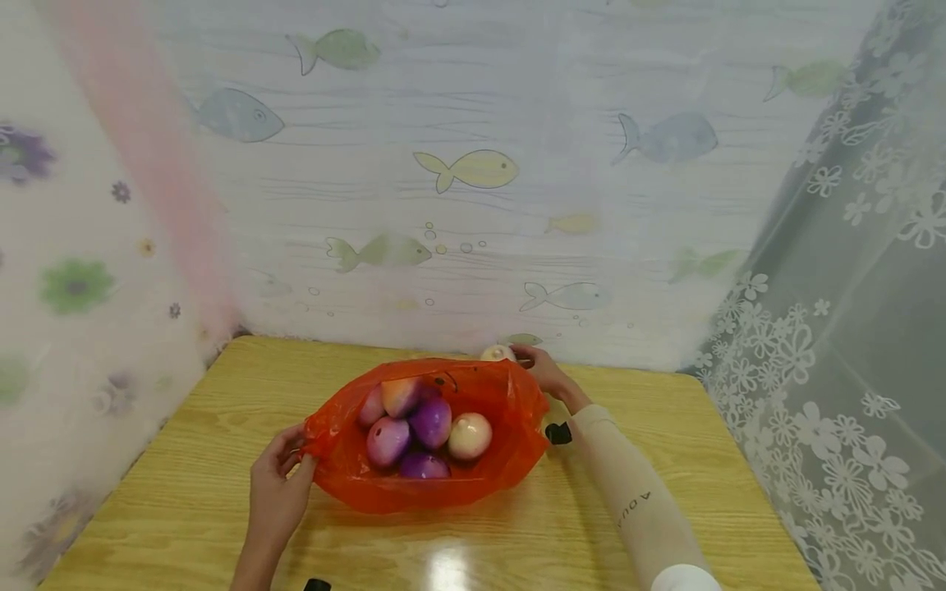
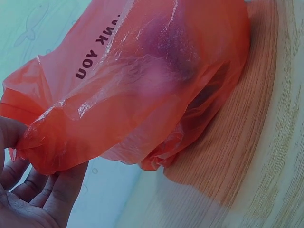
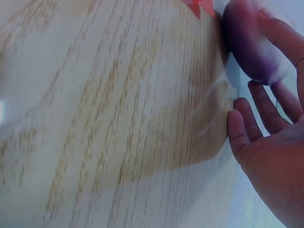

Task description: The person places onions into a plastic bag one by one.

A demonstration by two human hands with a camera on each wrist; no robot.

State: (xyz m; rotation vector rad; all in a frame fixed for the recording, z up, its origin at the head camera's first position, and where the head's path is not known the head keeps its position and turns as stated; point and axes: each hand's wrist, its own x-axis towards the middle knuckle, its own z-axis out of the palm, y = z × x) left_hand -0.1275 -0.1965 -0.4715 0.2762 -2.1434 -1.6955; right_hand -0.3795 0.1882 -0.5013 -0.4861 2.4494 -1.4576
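A thin red plastic bag (image 1: 399, 497) lies with its mouth open on the table, several purple and pale onions (image 1: 388, 442) inside. At the bag's left end my left hand (image 1: 279, 484) pinches the gathered edge; in the left wrist view, thumb and fingers hold the crumpled red film (image 2: 52, 147). My right hand (image 1: 543, 369) is behind the bag's far right side at another onion (image 1: 497, 353). The right wrist view shows this onion (image 3: 249, 42) purple with a pale side, between the thumb and fingertips of the right hand (image 3: 280, 142). The bag partly hides it in the head view.
The wood-grain table (image 1: 650, 410) extends around the bag. A curtain with printed fish (image 1: 473, 168) hangs along its far edge, and a flowered sheer curtain (image 1: 805, 394) borders the right. A small black piece (image 1: 559, 432) sits by the right wrist.
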